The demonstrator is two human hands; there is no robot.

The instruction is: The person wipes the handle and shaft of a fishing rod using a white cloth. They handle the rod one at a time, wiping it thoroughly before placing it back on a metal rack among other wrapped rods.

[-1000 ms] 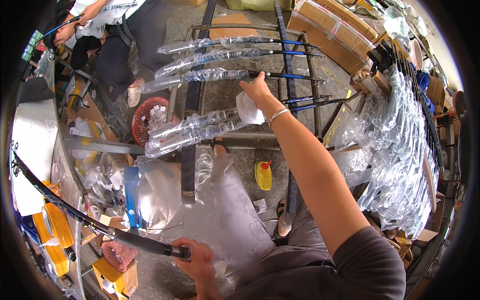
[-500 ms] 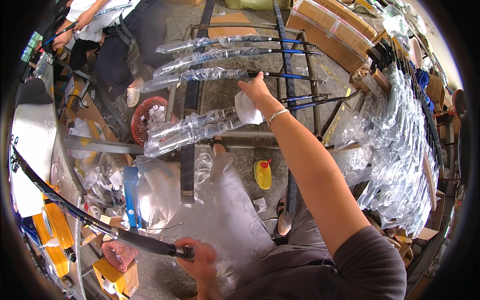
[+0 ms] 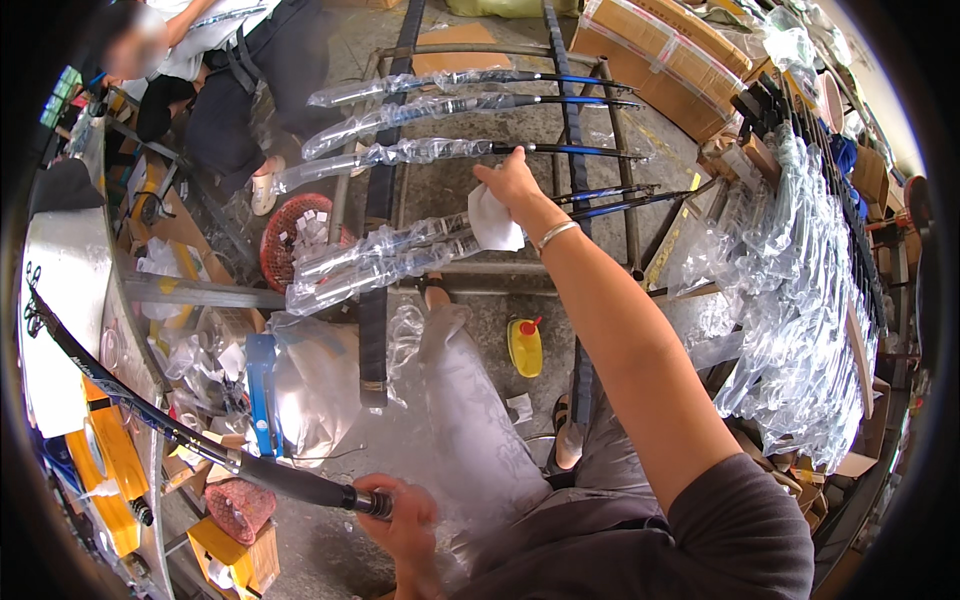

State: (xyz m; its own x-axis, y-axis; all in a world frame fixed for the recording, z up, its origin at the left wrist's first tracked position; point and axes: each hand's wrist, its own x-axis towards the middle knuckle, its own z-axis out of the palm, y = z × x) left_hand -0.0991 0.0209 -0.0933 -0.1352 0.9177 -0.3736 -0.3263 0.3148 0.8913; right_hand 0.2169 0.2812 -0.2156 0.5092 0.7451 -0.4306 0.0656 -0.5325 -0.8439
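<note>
My left hand, a little blurred, is closed around the butt end of a black fishing rod. The rod slants up toward the far left, its guides over a pale board. My right hand is stretched forward over a metal rack and grips a white cloth. Its fingertips are at the handle of a plastic-sleeved fishing rod; whether they press on it I cannot tell. Two more sleeved rods lie beyond it, and another sleeved pair lies nearer, partly behind the cloth.
Black padded straps cover the rack's bars. A red basket with paper scraps stands left of it. A yellow bottle is on the floor by my feet. Many sleeved rods lean at the right, near cartons. A co-worker is at far left.
The rod in my left hand has shifted slightly, its butt end a little to the right. My right hand has barely moved. The co-worker's head has come further into view.
</note>
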